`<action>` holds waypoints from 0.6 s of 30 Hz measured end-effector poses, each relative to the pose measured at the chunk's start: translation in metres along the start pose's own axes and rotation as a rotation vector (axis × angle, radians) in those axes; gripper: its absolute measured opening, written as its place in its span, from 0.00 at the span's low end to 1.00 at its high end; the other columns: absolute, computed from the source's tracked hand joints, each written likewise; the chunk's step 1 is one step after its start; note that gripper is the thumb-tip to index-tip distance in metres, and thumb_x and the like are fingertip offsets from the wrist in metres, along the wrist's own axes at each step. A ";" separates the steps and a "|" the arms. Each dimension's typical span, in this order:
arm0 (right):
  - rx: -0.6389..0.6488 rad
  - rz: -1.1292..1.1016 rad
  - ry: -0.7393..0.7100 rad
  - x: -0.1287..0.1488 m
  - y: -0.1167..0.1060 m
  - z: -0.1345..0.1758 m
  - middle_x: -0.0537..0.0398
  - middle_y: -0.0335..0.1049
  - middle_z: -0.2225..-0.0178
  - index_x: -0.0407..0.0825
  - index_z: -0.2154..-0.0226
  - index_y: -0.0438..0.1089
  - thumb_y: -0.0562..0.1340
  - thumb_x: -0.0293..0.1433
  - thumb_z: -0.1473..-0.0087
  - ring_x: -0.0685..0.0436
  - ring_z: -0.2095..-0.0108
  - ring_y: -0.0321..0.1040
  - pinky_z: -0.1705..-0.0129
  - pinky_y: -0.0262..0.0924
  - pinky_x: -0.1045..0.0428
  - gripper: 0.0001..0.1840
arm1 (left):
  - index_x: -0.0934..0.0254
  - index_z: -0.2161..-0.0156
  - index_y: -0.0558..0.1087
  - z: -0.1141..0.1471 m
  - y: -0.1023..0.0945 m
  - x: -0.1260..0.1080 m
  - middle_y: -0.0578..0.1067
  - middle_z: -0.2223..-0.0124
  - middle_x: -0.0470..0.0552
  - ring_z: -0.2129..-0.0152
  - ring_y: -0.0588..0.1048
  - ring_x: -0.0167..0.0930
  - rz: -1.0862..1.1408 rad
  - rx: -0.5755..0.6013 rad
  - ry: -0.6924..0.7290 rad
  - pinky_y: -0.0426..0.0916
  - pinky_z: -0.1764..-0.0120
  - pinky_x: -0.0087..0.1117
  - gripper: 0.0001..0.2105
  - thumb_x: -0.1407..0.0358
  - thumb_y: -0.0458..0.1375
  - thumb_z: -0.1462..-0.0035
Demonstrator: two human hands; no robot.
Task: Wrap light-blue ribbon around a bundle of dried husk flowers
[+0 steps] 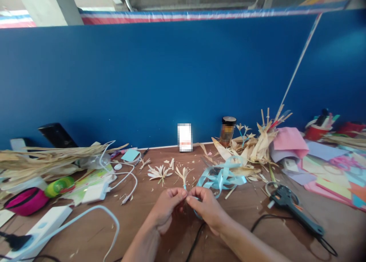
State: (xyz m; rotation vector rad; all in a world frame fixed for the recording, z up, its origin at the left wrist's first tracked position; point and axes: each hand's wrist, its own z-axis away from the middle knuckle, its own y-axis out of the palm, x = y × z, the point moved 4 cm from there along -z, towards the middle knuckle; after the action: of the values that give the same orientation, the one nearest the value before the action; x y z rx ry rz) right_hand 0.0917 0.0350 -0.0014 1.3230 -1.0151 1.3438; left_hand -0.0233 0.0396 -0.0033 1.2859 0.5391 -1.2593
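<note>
A small pale flower (183,174) of dried husk stands upright just above my fingertips, with a bit of light blue on its stem. My left hand (170,205) pinches the flower's stem between thumb and fingers. Close beside it, my right hand (208,208) is closed in a pinch on a light blue ribbon (197,215), part of which curls below the fingers. The exact grip at the fingertips is partly hidden. More husk flowers (160,173) lie on the table just beyond my left hand. Past my right hand sits a loose heap of light blue ribbon (223,176).
A black glue gun (297,210) lies at right, its cord trailing. Husks (257,147), coloured paper (288,140) and a jar (228,131) stand behind. At left are a power strip (42,229), white cables (133,182) and a pink pouch (27,202). A blue partition (160,79) borders the table.
</note>
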 end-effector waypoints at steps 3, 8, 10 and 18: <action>0.036 -0.037 0.031 -0.001 0.001 0.000 0.64 0.56 0.82 0.45 0.78 0.61 0.59 0.34 0.56 0.57 0.83 0.49 0.82 0.48 0.59 0.09 | 0.69 0.80 0.68 0.001 0.000 -0.002 0.63 0.84 0.42 0.86 0.58 0.20 -0.026 0.010 0.012 0.53 0.81 0.21 0.13 0.60 0.63 0.59; 0.144 -0.084 0.096 0.003 -0.003 0.000 0.62 0.58 0.80 0.46 0.76 0.62 0.61 0.34 0.58 0.56 0.80 0.54 0.80 0.50 0.60 0.09 | 0.69 0.78 0.69 0.002 0.000 -0.003 0.63 0.82 0.42 0.85 0.60 0.19 0.015 0.022 -0.010 0.57 0.80 0.21 0.12 0.61 0.63 0.58; 0.191 -0.116 0.107 0.006 -0.007 -0.001 0.62 0.58 0.79 0.46 0.75 0.61 0.62 0.33 0.59 0.55 0.79 0.54 0.79 0.50 0.60 0.09 | 0.68 0.77 0.69 0.002 -0.002 -0.003 0.65 0.80 0.43 0.83 0.62 0.20 0.034 0.012 -0.013 0.60 0.77 0.21 0.11 0.62 0.63 0.58; 0.300 -0.209 0.107 0.009 -0.008 -0.001 0.64 0.57 0.81 0.46 0.75 0.59 0.64 0.36 0.57 0.57 0.80 0.50 0.81 0.43 0.60 0.13 | 0.68 0.75 0.70 0.003 -0.008 -0.009 0.65 0.78 0.43 0.82 0.63 0.20 0.018 -0.026 0.010 0.62 0.76 0.21 0.10 0.62 0.63 0.58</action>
State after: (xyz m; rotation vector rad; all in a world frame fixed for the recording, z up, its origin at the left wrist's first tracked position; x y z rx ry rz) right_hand 0.0995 0.0377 0.0068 1.5144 -0.5993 1.4262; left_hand -0.0344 0.0422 0.0019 1.2734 0.5485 -1.2276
